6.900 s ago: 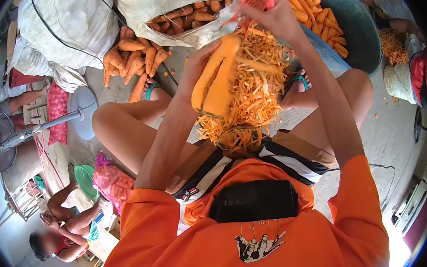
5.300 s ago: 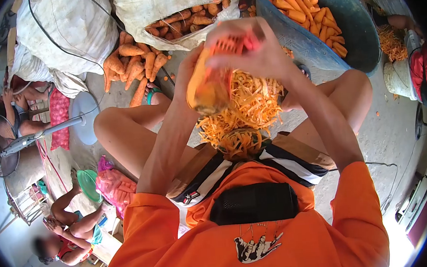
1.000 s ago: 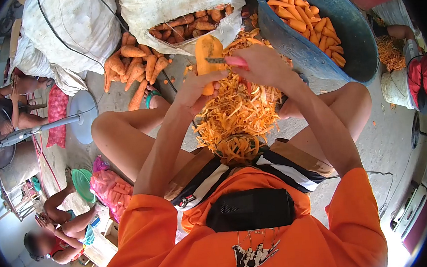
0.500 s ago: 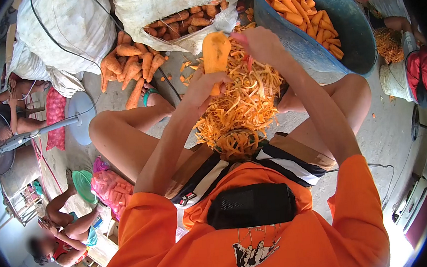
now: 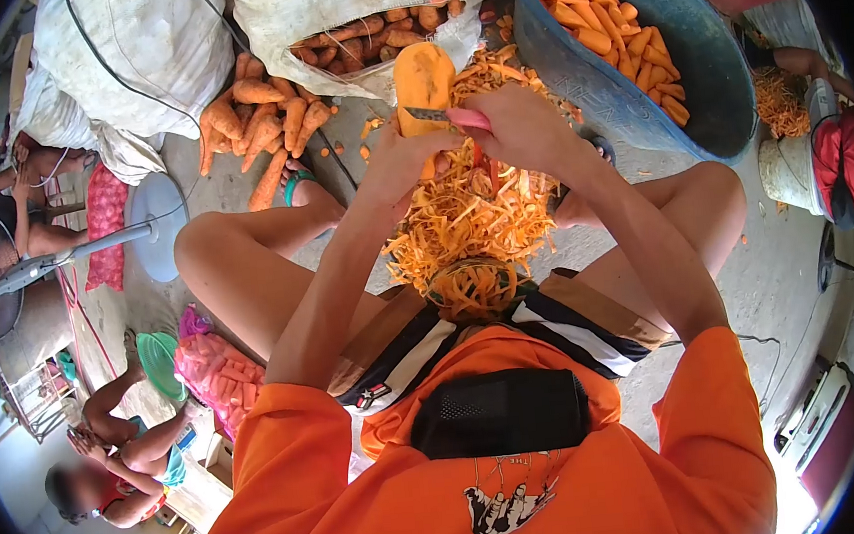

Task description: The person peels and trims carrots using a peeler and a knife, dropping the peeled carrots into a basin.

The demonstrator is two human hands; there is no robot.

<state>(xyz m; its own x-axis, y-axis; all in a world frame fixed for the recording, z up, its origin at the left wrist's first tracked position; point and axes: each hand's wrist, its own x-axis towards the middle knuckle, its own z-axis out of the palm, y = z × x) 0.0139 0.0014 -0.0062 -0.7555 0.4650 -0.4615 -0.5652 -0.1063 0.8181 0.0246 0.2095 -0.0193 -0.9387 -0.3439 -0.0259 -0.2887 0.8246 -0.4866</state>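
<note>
My left hand (image 5: 402, 164) is closed around the lower end of a thick, bright orange peeled carrot (image 5: 424, 74), which points away from me. My right hand (image 5: 524, 127) grips a peeler (image 5: 469, 119) by its pink handle, and its grey metal blade lies across the carrot just above my left fingers. Part of the handle is hidden inside my right fist. Beneath both hands, between my legs, a heap of carrot peelings (image 5: 473, 218) spills over a container whose rim shows only in part.
Unpeeled carrots (image 5: 260, 119) lie on the floor beside an open white sack (image 5: 267, 24) of more carrots. A blue tub (image 5: 573, 85) at far right holds peeled carrots (image 5: 620, 36). A fan (image 5: 148, 232) stands at left. Other people (image 5: 136, 461) sit at left and right.
My right hand has come back toward me and left, bringing the blade from the carrot's far end to near my left fingers. My left hand keeps its hold on the carrot.
</note>
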